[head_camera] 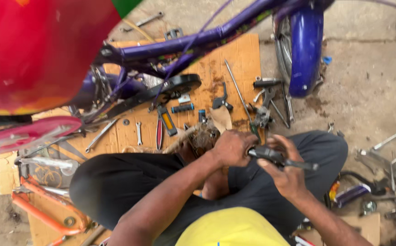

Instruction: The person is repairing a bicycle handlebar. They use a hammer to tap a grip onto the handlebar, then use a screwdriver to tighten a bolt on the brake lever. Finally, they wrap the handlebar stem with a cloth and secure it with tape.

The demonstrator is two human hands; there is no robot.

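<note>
I sit on the ground with my knees up, in black trousers and a yellow shirt. My left hand [232, 148] is closed around one end of a black bicycle brake lever [280, 158]. My right hand [285, 169] grips the same lever from below, fingers curled over its body, and the lever's blade sticks out to the right. Both hands hover above my lap, just in front of a cardboard sheet [241, 59] strewn with parts.
A purple bicycle frame [193, 38] and its mudguarded wheel [303, 50] lie across the cardboard. Spanners [138, 133], a pedal [167, 120], pliers [266, 98] and a long rod [238, 89] lie there. An orange frame [47, 214] is at the left, metal tools [394, 159] at the right.
</note>
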